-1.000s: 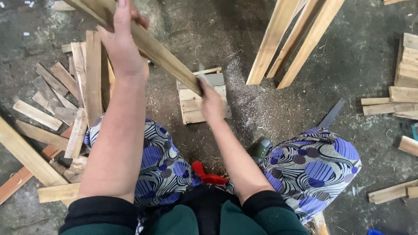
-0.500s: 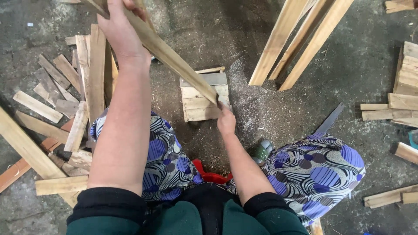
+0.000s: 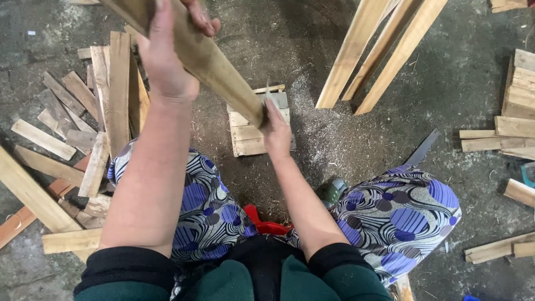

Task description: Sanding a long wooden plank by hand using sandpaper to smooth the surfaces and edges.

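- A long wooden slat (image 3: 206, 58) is held slanting above the floor, its lower end over a small block of boards (image 3: 251, 134) in the middle of the floor.
- The left hand (image 3: 167, 61) is wrapped around the slat's upper part, fingers clamped on it.
- The right hand (image 3: 277, 131) is at the slat's lower end, closed on a small tool; what kind cannot be told.
- Short cut pieces (image 3: 67, 111) are heaped at the floor's left edge, so some cutting seems done.
- Uncut slats (image 3: 379, 50) lean at the top edge; more seems left.
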